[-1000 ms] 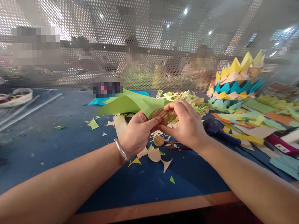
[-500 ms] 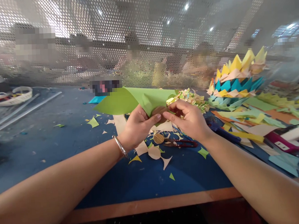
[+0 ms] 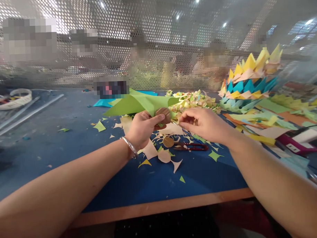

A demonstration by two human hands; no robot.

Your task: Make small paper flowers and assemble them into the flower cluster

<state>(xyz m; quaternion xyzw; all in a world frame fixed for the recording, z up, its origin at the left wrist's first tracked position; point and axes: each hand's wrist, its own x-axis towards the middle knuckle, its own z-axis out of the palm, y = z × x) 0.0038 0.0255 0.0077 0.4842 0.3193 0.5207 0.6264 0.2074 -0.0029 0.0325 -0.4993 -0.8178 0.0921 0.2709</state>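
My left hand [image 3: 143, 128] pinches a sheet of green paper [image 3: 139, 104] together with a round brown disc [image 3: 164, 114] that lies against it, thumb on the disc. The paper is bent and its pointed ends stick out to both sides. Just right of the disc, my right hand [image 3: 200, 122] is closed in a pinch, apart from the paper. A thin pale bit shows at its fingertips, too small to name. Below the hands, a second round wooden disc [image 3: 168, 142] lies beside dark red thread snips [image 3: 193, 147] among paper scraps [image 3: 164, 155].
Cut paper pieces [image 3: 196, 101] are heaped behind my right hand. A tiered paper decoration [image 3: 251, 82] stands at the right, with paper strips [image 3: 262, 124] before it. Clear rods [image 3: 30, 114] and a white tape roll [image 3: 22, 97] lie left. A perforated screen [image 3: 156, 70] closes the back.
My right hand has drawn away to the right from the paper and disc. The green paper has tipped lower, and the disc now shows more fully under my left thumb.
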